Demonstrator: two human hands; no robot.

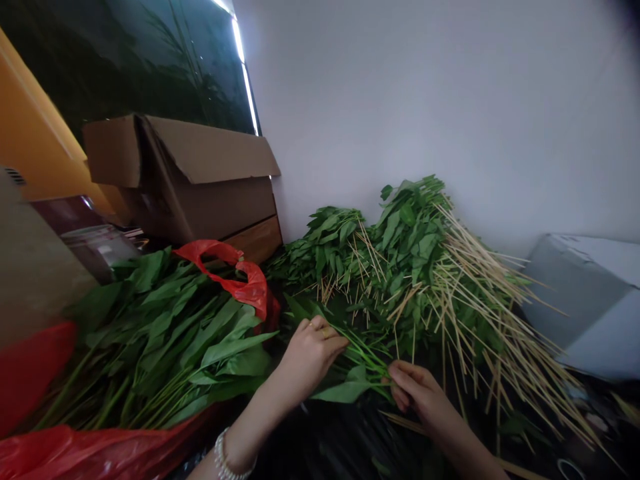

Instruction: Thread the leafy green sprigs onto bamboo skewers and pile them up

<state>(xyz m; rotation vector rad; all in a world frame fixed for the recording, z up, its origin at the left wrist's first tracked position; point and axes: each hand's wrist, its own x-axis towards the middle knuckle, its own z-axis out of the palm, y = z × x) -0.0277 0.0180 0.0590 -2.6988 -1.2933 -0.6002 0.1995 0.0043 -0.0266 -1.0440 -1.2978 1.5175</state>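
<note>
Together, the left hand (313, 345) and right hand (414, 387) hold leafy green stems (369, 359).

Ahead of you on the left, a cardboard box (225, 203) has its flaps open. Below it you can see a piece of brown wood (260, 241). Behind stands a dark panel (150, 60) with plant shapes, and a bright strip (237, 40) separates it from your plain wall (425, 100). At your right is a pale box (600, 300).
</note>
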